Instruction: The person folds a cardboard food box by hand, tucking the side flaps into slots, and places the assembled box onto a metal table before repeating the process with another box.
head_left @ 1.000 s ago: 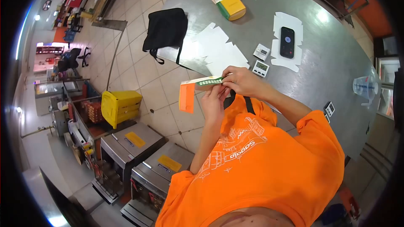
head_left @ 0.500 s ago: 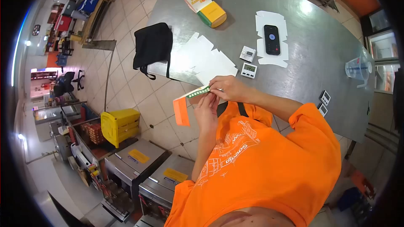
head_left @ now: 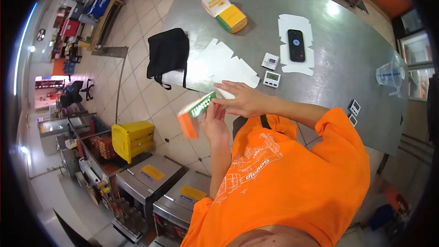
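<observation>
A small carton (head_left: 201, 105) with green-and-white and orange panels is held off the table's near-left edge. My left hand (head_left: 216, 126) grips it from below, fingertips pressed at its right end. From the right, my right hand (head_left: 242, 100) reaches over that same end, its thumb at the carton and its upper fingers stretched out, with a white panel showing between them. A flat white cut-out sheet (head_left: 224, 66) lies just beyond the hands. Farther back stands a yellow, green and white carton (head_left: 232, 18) with its lid raised.
On the metal table (head_left: 256, 9) are a black bag (head_left: 168, 52), a phone (head_left: 296, 45) on a white cut-out (head_left: 288, 23), white timers (head_left: 271, 78) and a clear jug (head_left: 390, 75). A yellow bin (head_left: 132, 139) stands on the floor at left.
The small carton has moved left and turned, showing more of its green patterned side. My left hand has shifted left with it. The fingers of my right hand have spread out.
</observation>
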